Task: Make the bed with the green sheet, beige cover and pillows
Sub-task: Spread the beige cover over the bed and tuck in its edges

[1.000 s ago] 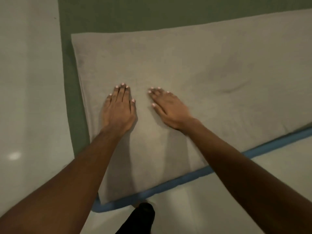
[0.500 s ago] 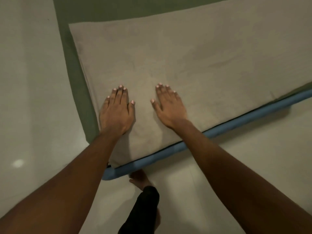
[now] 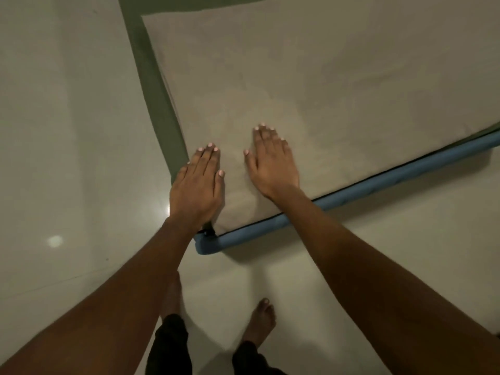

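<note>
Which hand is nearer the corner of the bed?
Your left hand: its heel sits by the blue mattress corner, while the right hand lies further in on the beige cover.

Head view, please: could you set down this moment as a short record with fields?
left hand: flat, fingers straight, on the near left corner of the beige cover
right hand: flat on the cover, beside the left hand, not touching it
beige cover: spread smooth over the green sheet
green sheet: strip showing along the cover's left side
blue mattress edge: bare along the near side
pillows: none in view
floor: pale; two bare feet on it
</note>
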